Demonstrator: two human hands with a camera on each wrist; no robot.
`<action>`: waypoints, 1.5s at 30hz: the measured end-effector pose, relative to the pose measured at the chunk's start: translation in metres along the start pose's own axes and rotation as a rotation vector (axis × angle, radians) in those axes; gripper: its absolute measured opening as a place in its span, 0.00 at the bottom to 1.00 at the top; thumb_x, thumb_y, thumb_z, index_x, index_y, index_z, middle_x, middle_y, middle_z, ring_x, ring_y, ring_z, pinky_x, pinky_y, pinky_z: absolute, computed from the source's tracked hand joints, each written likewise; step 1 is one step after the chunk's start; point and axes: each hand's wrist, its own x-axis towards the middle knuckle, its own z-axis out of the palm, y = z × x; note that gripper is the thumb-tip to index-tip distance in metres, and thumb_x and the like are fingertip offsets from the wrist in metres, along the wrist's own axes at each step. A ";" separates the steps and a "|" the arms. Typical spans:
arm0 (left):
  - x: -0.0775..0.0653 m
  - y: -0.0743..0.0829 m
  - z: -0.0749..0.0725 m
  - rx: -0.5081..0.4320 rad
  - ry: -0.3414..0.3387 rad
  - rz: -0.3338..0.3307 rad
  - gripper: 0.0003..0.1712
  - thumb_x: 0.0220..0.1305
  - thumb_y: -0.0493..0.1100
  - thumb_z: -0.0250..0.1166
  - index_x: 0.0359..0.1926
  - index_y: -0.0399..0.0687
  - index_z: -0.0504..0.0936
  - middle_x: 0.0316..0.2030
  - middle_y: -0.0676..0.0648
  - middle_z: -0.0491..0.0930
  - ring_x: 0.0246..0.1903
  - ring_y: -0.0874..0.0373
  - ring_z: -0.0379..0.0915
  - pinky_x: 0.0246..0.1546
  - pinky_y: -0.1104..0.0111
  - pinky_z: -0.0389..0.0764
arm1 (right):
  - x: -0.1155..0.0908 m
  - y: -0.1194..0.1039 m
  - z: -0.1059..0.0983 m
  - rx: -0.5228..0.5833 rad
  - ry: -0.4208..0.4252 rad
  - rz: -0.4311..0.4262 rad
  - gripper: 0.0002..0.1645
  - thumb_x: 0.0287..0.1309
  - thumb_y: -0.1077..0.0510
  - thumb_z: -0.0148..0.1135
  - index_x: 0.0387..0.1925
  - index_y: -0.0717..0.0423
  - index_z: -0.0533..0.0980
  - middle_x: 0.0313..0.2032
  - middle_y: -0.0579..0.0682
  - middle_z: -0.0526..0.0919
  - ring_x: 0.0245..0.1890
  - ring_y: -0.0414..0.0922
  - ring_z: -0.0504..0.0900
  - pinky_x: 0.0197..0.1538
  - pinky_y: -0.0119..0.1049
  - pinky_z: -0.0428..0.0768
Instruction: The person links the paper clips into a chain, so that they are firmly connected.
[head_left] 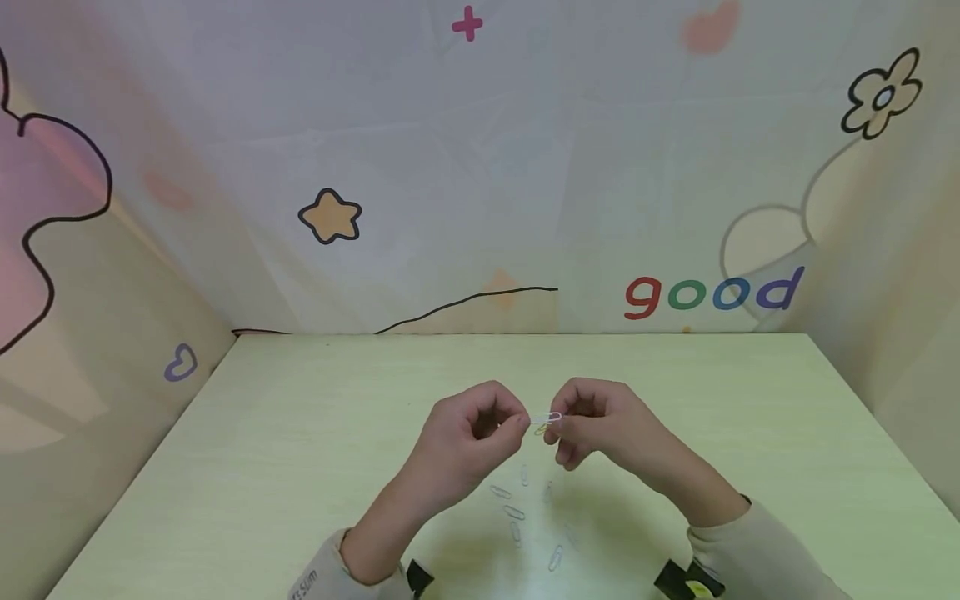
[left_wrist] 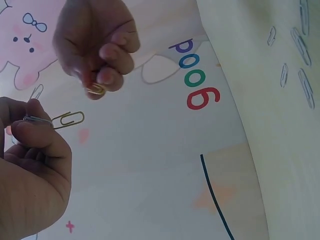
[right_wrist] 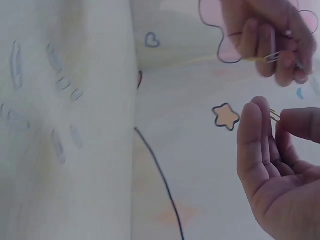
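Raised over the table, my left hand point(head_left: 468, 437) pinches a silvery paper clip point(left_wrist: 37, 120) between thumb and index finger. Hooked to that clip, a gold paper clip point(left_wrist: 68, 119) juts out from the fingertips toward the other hand. Another pale clip point(left_wrist: 37, 91) sticks up behind the left fingers. Facing it, my right hand point(head_left: 611, 421) pinches a second gold paper clip point(right_wrist: 274, 115) by thumb and fingertip, partly hidden by the fingers. The head view has the two hands' fingertips close together, with a pale clip point(head_left: 555, 416) spanning the small gap.
Several loose paper clips point(head_left: 513, 512) lie scattered on the pale table point(head_left: 300, 433) below and between the hands. A printed cloth backdrop point(head_left: 480, 167) stands along the table's back and sides.
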 end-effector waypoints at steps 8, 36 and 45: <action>-0.002 -0.001 0.001 0.086 0.057 0.063 0.06 0.65 0.35 0.62 0.33 0.50 0.81 0.24 0.57 0.75 0.20 0.61 0.62 0.21 0.71 0.66 | -0.015 -0.019 0.003 0.103 0.025 -0.127 0.07 0.66 0.65 0.60 0.38 0.68 0.73 0.35 0.61 0.83 0.29 0.54 0.85 0.40 0.50 0.85; 0.000 0.000 0.002 0.123 0.017 0.097 0.08 0.63 0.33 0.61 0.30 0.51 0.79 0.22 0.56 0.74 0.18 0.62 0.63 0.19 0.71 0.66 | -0.026 -0.033 0.006 0.112 0.021 -0.263 0.05 0.67 0.70 0.56 0.38 0.59 0.75 0.33 0.58 0.83 0.27 0.53 0.84 0.37 0.48 0.85; 0.000 0.000 0.002 0.139 0.003 0.073 0.07 0.64 0.34 0.62 0.31 0.51 0.79 0.22 0.56 0.75 0.19 0.62 0.64 0.20 0.71 0.66 | -0.028 -0.035 0.008 0.099 0.062 -0.267 0.05 0.67 0.71 0.57 0.37 0.60 0.76 0.32 0.58 0.83 0.27 0.52 0.84 0.37 0.47 0.86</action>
